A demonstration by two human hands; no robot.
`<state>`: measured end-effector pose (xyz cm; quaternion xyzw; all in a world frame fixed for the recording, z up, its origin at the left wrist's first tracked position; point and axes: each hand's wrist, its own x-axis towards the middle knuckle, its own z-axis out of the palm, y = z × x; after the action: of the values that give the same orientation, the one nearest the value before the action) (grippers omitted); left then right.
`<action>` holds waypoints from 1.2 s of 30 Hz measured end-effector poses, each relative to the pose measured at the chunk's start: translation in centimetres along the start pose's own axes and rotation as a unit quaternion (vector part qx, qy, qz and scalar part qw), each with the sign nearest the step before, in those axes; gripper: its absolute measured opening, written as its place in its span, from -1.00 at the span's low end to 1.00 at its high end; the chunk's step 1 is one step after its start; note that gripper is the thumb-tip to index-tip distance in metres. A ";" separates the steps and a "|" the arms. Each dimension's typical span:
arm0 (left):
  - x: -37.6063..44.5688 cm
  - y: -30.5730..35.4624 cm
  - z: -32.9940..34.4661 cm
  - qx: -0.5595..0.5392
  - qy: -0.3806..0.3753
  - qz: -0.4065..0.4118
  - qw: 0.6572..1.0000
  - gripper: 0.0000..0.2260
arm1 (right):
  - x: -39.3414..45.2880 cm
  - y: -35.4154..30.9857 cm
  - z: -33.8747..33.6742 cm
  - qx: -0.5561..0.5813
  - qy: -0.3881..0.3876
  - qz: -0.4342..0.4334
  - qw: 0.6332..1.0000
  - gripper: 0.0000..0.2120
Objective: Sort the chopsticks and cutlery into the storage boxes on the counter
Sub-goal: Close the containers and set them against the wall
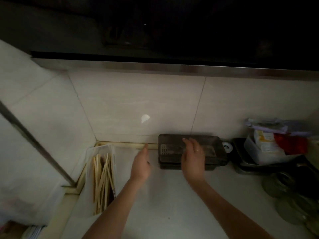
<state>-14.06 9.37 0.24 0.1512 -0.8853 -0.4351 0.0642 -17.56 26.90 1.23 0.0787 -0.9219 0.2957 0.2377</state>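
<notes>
1. The dark storage box sits at the back of the white counter, against the tiled wall, right of centre in the frame. It looks like a lidded plastic box, perhaps stacked on a second one; the dim light leaves that unclear.
2. The right hand lies over the box's top with fingers straight and spread, the grip flat and not curled round anything. Whether it presses the lid or only hovers over it, I cannot tell.
3. The left hand is just beside the box's left end, fingers extended toward the wall, holding nothing.
4. The chopsticks lie loose in a clear box at the lower left of the frame, near the corner and well apart from the dark box.
5. Handling judgement: the chopsticks are light, stiff and thin, likely to roll and scatter. Gathering several together near mid-length would keep them aligned.
6. The dark box looks rigid and light; its lid is best taken by the short ends.
7. At the right edge of the frame stand a tray with packets and some glass lids.
</notes>
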 end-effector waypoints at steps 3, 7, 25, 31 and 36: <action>-1.9 -2.8 -4.0 0.061 0.155 -0.022 0.986 -0.47 | -4.9 -5.9 1.8 0.145 -0.099 0.038 0.984 -0.63; -5.4 -8.4 -8.7 0.112 0.220 -0.136 0.959 -0.59 | -10.1 -9.1 5.4 0.126 -0.303 0.264 0.907 -0.43; -9.4 -10.4 -10.0 -0.338 0.146 -0.313 0.875 -0.72 | -11.1 -12.4 2.2 0.251 -0.180 0.082 0.947 -0.63; -8.8 -9.7 -9.0 -0.456 0.050 -0.353 0.816 -0.49 | -14.6 -12.8 4.0 -0.120 -0.346 -0.243 0.898 -0.19; -7.6 -9.7 -9.1 -0.387 0.063 -0.326 0.860 -0.79 | -16.0 -11.2 4.6 -0.139 -0.366 -0.236 0.889 -0.39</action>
<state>-2.54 -0.60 -1.72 0.4215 -0.5399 -0.7281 0.0273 -2.19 15.22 -4.11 0.3628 -0.9295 0.0495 -0.0447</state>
